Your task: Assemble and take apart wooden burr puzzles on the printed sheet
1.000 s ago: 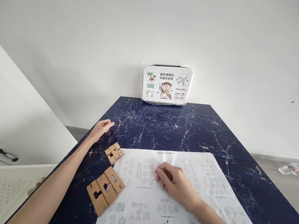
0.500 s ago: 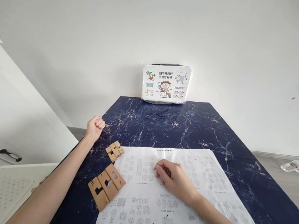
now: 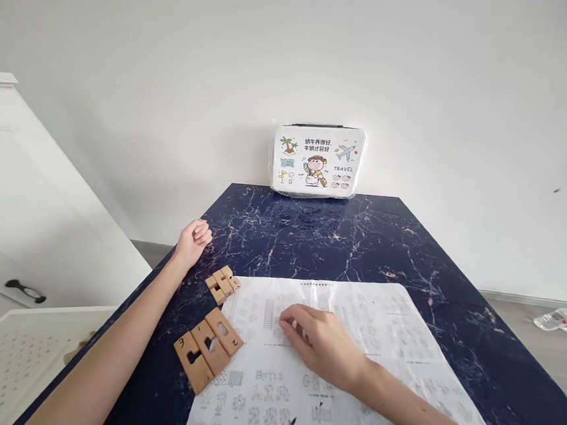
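Observation:
My left hand [image 3: 194,242] is curled into a fist at the left edge of the table, with nothing visible in it. Just nearer to me lie small pale wooden blocks [image 3: 222,284] set side by side at the corner of the sheet. Larger wooden blocks [image 3: 208,350] with cut-out slots and written numbers form a flat group below them, partly over the paper. My right hand [image 3: 324,345] hovers over or rests on the printed sheet [image 3: 388,380], to the right of both groups. Its fingers are bent and slightly apart, and no object shows in them.
Against the wall at the table's far end stands a white case [image 3: 318,161] with cartoon prints. The dark blue marbled table [image 3: 301,240] narrows away from me. To the left are a white cabinet [image 3: 42,185] and a perforated white bin [image 3: 2,360]; a clear bottle [image 3: 559,319] lies right.
My right hand has moved left over the sheet, its fingers a little further apart. My left fist has shifted slightly right in view. The whole scene has drifted a little to the right.

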### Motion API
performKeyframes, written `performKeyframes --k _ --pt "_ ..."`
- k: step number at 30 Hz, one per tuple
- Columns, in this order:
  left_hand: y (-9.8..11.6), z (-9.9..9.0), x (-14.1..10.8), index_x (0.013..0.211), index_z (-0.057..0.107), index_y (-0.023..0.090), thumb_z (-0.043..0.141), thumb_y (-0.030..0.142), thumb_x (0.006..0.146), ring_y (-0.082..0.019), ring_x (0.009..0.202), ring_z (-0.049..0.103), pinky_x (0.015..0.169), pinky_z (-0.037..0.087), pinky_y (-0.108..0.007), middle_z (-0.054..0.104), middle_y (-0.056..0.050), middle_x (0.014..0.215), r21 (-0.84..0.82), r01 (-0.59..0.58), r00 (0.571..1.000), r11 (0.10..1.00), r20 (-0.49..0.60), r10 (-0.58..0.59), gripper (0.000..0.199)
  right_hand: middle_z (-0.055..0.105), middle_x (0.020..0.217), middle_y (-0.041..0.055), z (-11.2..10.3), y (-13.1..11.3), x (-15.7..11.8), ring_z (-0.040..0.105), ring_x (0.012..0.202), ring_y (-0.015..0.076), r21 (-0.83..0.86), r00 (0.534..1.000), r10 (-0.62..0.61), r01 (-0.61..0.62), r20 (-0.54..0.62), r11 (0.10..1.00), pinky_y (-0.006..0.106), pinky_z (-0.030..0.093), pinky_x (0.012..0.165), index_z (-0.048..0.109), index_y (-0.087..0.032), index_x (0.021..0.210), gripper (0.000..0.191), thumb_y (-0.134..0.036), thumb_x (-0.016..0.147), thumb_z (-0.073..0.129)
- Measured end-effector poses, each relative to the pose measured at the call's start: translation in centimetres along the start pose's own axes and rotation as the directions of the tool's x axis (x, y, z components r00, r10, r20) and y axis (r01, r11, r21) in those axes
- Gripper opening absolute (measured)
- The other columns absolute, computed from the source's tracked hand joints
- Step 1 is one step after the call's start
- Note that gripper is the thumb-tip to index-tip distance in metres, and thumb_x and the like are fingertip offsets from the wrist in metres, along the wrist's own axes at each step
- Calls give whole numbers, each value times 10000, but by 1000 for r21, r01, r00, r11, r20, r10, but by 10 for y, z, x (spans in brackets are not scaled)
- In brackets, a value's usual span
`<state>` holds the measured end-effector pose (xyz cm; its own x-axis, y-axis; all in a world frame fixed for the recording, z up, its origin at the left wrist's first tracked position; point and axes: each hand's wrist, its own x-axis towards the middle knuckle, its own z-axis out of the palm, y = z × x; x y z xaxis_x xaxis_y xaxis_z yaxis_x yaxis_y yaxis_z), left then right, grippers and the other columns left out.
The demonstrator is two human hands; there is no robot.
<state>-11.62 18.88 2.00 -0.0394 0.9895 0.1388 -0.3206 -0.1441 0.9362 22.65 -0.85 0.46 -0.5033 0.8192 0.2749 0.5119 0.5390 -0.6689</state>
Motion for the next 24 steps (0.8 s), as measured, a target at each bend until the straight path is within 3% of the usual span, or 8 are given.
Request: performKeyframes --k 5,9,11,15,19,24 --pt "1 0 -6 607 377 201 679 228 789 -51 415 272 427 278 -213 330 79 546 -9 42 998 999 42 -42 354 705 1028 85 9 -13 28 667 774 190 -229 955 -288 297 73 927 293 400 551 616 -181 1111 233 -234 1091 390" --pt "1 1 -12 645 399 204 689 244 788 -57 433 306 442 306 -209 350 78 578 -6 54 997 999 49 -54 325 667 1143 136 16 -17 53 662 862 215 -321 899 -424 436 110 841 306 469 587 599 -163 1142 228 -201 1083 382" --pt "2 2 -14 652 400 207 677 255 786 -60 438 302 444 306 -210 347 77 582 -7 48 998 999 42 -47 312 641 1206 157 19 -20 63 650 941 232 -344 869 -478 490 126 801 335 525 680 590 -148 1169 222 -157 1068 392" --pt "3 3 -17 656 401 214 642 269 784 -70 432 279 439 298 -226 317 80 573 2 36 999 999 23 -36 278 570 1335 193 28 -30 82 592 1141 274 -343 830 -534 554 160 759 429 526 931 574 -132 1237 208 -153 1060 466" --pt "2 -1 -17 616 320 227 604 299 810 -81 422 270 428 283 -242 250 82 541 3 -3 1000 1000 -26 3 351 521 1428 207 39 -36 98 514 1284 295 -332 808 -557 587 191 738 462 490 1016 574 -145 1284 235 -198 1071 492" --pt "0 -11 -15 593 189 226 585 334 844 -77 402 206 407 244 -240 170 85 514 -27 -82 991 996 -104 79 482 486 1501 247 42 -27 117 429 1418 331 -345 809 -562 584 171 735 505 436 1112 577 -127 1349 366 -372 1085 511"
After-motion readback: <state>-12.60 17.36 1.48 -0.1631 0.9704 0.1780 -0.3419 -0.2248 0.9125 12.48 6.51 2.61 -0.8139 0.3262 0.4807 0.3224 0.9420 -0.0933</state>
